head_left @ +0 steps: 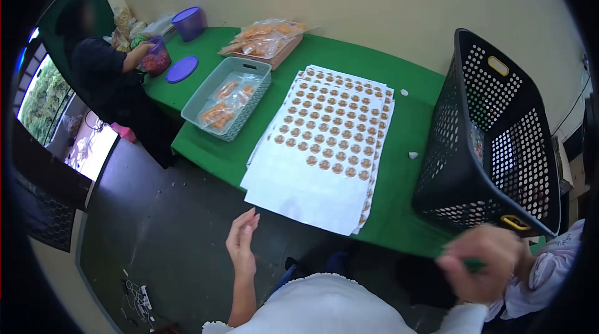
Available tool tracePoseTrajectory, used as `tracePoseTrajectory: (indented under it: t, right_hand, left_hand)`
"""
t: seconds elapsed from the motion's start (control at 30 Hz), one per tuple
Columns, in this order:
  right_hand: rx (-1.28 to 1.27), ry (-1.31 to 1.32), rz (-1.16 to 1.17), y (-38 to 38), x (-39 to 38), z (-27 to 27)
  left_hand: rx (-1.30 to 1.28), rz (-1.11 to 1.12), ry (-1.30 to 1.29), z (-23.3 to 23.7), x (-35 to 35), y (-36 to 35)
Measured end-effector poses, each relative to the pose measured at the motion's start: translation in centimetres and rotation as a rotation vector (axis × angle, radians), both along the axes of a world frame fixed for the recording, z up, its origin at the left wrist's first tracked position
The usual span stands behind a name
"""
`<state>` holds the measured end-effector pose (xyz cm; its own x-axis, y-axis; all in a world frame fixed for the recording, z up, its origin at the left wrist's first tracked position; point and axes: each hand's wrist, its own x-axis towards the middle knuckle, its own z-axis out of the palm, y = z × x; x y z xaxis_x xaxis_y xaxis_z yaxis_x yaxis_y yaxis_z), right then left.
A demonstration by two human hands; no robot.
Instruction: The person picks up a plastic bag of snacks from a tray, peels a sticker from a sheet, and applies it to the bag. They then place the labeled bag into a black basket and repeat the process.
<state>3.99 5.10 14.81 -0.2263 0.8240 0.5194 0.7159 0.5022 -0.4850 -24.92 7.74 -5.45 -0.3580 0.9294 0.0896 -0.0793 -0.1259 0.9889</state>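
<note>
My left hand [242, 240] is raised just off the table's front edge, near the lower left corner of the sticker sheets. Its fingers are stretched out and hold nothing. My right hand [483, 262] is in front of the black basket, curled and smeared by motion; whether it holds anything cannot be made out. A stack of white sticker sheets [299, 206] lies on the green table between the hands. Rows of round brown stickers [327, 117] cover the top sheet's upper part, while its lower part is bare white backing.
A tall black perforated basket [430, 162] stands right on the green table [415, 109]. Left are a pale green basket [239, 120] with snack packs and a tray of bagged snacks [268, 37]. One person [103, 65] works at the far left; another's sleeve [552, 265] is close right.
</note>
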Motion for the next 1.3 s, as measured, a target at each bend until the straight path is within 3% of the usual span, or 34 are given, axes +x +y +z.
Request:
tracePoseTrajectory:
  t: [0.07, 0.1, 0.17, 0.23, 0.3, 0.37, 0.53, 0.73, 1.0, 1.3]
  right_hand:
    - [-0.337, -0.034, 0.069, 2.5, -3.5, -2.5]
    - [-0.388, -0.071, 0.135, 5.2, -4.3, -5.9]
    - [-0.445, 0.12, 0.177, 11.5, -6.8, -13.4]
    - [-0.567, 0.161, 0.078, 18.3, -8.2, -22.9]
    - [-0.525, 0.137, -0.057, 22.2, -9.5, -28.8]
    - [-0.466, 0.108, -0.118, 23.7, -10.5, -31.2]
    - [-0.538, 0.027, -0.378, 25.7, -11.8, -33.4]
    - [-0.511, -0.01, -0.271, 26.3, -11.3, -33.3]
    - [-0.654, 0.002, -0.305, 26.3, -11.9, -31.7]
    - [-0.596, -0.266, -0.354, 26.0, -12.7, -31.4]
  left_hand:
    - [0.026, 0.039, 0.041, 0.5, -2.8, -1.0]
    - [0.055, 0.059, 0.067, 1.1, -4.0, -1.6]
    - [0.09, 0.083, 0.093, 2.0, -6.4, -3.0]
    - [0.154, 0.114, 0.168, 2.5, -8.8, -4.8]
    - [0.148, 0.179, 0.176, 2.6, -10.6, -6.7]
    - [0.125, 0.285, 0.133, 1.7, -12.2, -8.4]
    - [0.035, 0.471, 0.049, -0.7, -15.0, -11.2]
    - [-0.017, 0.545, 0.023, -1.5, -18.0, -9.3]
    - [-0.008, 0.44, 0.04, -0.5, -21.9, 1.9]
    - [0.023, 0.212, 0.098, 0.4, -23.4, 15.0]
